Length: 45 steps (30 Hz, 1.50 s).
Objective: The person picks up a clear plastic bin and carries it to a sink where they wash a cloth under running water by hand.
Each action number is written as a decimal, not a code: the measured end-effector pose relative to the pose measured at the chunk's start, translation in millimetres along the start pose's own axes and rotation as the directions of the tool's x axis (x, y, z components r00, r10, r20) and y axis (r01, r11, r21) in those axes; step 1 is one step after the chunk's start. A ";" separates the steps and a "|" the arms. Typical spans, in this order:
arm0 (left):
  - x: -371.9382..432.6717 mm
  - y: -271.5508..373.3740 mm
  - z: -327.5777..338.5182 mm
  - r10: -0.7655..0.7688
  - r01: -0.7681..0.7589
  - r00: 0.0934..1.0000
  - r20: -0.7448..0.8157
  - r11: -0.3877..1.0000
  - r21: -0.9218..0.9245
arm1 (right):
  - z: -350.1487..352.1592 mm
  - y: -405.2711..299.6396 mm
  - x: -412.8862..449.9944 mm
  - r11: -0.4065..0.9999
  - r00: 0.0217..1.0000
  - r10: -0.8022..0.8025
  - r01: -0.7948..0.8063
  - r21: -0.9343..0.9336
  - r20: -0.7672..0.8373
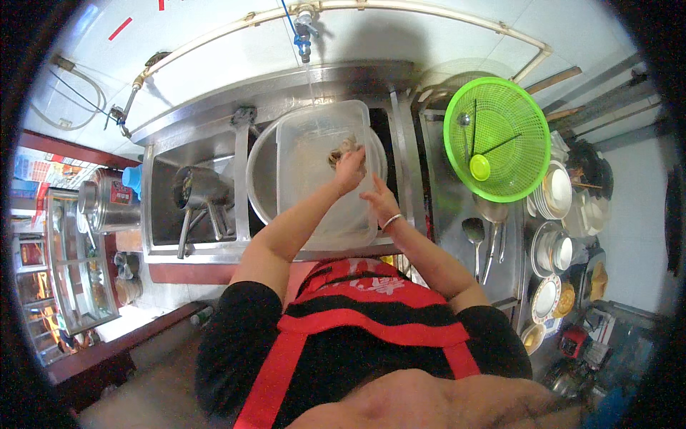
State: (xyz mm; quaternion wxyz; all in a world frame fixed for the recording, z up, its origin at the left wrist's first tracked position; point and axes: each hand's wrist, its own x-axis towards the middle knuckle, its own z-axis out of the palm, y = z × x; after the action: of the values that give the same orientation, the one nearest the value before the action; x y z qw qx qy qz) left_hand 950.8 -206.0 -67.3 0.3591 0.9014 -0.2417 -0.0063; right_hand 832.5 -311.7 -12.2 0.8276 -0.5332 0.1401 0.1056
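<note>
A translucent plastic tub rests tilted over a large round basin in the steel sink. My left hand is inside the tub and grips a bunched, brownish-white cloth or scrubber, whose exact kind is unclear. On the tub's right rim is my right hand, thumb inward and fingers along the outer side. A thin stream of water falls from the wall tap towards the far end of the tub.
In the left sink bay lies a metal pot with a handle. At right, a green plastic colander holds ladles and a small green cup. Beyond it are steel ladles, stacked white bowls and plates.
</note>
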 end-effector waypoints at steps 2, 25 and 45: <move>-24.1 -3.1 -1.2 0.132 -0.134 0.991 -0.031 0.990 -0.050 | -2.1 -1.3 4.8 0.992 0.999 -0.034 0.030 0.125 0.028; 26.7 -85.8 -14.8 -0.178 0.596 0.783 0.596 0.486 -0.639 | -61.5 12.6 121.7 0.979 0.983 -0.173 0.178 0.095 -0.052; -11.8 -103.3 -28.4 0.180 -0.390 0.897 0.403 0.752 0.532 | -35.6 -1.8 87.4 0.970 0.968 -0.235 0.239 0.041 -0.093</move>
State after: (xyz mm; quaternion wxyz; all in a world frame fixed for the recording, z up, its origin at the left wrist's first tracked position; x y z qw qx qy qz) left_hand 990.1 -117.9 -115.3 0.0062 0.9056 -0.4234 -0.0232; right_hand 910.9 -342.7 -54.8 0.8408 -0.5288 0.1141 -0.0209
